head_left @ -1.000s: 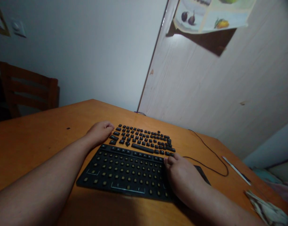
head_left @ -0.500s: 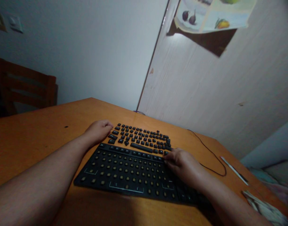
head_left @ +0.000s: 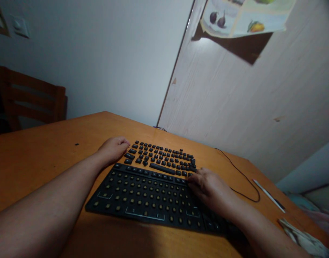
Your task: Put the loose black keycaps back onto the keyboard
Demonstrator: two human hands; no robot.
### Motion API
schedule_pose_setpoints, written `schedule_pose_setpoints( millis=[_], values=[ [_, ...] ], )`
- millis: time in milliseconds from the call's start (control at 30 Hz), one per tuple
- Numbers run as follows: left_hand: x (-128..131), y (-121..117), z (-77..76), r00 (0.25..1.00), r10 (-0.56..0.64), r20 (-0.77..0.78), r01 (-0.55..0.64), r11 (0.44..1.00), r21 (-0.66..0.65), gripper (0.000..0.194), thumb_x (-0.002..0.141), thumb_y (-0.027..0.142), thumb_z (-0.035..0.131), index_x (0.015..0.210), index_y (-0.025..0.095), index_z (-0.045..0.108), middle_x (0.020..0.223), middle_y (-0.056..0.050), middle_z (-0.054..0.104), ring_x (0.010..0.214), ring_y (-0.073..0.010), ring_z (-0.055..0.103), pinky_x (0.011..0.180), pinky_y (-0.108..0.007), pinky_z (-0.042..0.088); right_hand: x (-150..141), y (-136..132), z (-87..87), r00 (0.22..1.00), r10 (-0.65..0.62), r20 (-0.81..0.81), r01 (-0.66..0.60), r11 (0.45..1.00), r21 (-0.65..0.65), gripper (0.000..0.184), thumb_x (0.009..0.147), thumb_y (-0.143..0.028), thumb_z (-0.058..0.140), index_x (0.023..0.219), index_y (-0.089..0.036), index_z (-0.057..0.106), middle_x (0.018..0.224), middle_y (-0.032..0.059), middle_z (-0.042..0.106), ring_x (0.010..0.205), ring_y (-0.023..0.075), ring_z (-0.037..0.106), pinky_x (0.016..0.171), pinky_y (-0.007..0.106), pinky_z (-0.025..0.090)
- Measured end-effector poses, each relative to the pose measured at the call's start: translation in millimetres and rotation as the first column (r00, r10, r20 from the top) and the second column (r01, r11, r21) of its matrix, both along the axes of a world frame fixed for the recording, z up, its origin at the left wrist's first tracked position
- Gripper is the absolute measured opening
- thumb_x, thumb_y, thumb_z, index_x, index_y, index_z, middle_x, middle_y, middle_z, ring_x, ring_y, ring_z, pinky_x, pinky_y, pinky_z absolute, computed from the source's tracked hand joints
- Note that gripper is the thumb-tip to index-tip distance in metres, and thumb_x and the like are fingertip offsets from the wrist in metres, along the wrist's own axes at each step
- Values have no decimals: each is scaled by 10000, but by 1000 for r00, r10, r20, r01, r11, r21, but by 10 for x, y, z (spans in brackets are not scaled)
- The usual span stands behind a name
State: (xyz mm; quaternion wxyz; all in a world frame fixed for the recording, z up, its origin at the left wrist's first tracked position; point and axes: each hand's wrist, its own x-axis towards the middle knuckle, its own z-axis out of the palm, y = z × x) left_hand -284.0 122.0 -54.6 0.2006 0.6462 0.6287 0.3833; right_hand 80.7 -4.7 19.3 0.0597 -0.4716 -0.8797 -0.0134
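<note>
A black keyboard [head_left: 143, 194] lies on the wooden table, most of its main area bare, with small brownish key posts showing. Along its upper edge a row of keycaps is still fitted. Beyond it, loose black keycaps [head_left: 160, 153] are laid out in rows, with the long space bar [head_left: 162, 168] nearest the keyboard. My right hand [head_left: 206, 184] rests over the keyboard's upper right part, its fingers closed at the end of the top row; the fingertips' hold is hidden. My left hand [head_left: 114, 147] lies curled on the table, left of the loose keycaps; its fingertips are hidden.
A dark cable [head_left: 242, 182] curves over the table at the right, near a thin white strip [head_left: 269, 195] and a crumpled cloth-like item [head_left: 301, 236]. A small dark piece [head_left: 77, 144] lies at the left. A wooden chair [head_left: 32, 98] and the wall stand behind.
The whole view has shifted very slightly. Both hands, the keyboard and the loose keycaps hold the same places relative to one another.
</note>
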Motion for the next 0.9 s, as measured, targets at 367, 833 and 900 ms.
schedule_pose_setpoints(
  millis=[367,833,900],
  values=[
    [-3,9,-14,1000,-6,6,6,1000,3,306,762,424,497,804,189,689,671,-28,663,627,-185,580,547,-262,399,92,66,-24,997,-15,-78,11,999,-52,139,872,-165,555,917,-188,684,864,61,651,847,194,560,732,298,419],
    [5,-3,12,1000,-1,-2,1,1000,20,262,720,383,505,769,195,681,682,-19,673,607,-174,578,529,-255,393,56,63,-19,999,31,-24,-31,999,-26,159,880,-157,539,930,-189,686,837,63,636,834,198,548,725,299,426],
    [8,-4,14,1000,5,-2,-5,1000,16,267,714,383,505,770,192,683,671,-22,669,605,-176,579,529,-256,394,41,51,-7,999,36,-18,-37,999,-17,160,877,-150,536,927,-188,683,843,65,636,838,199,546,728,297,426]
  ],
)
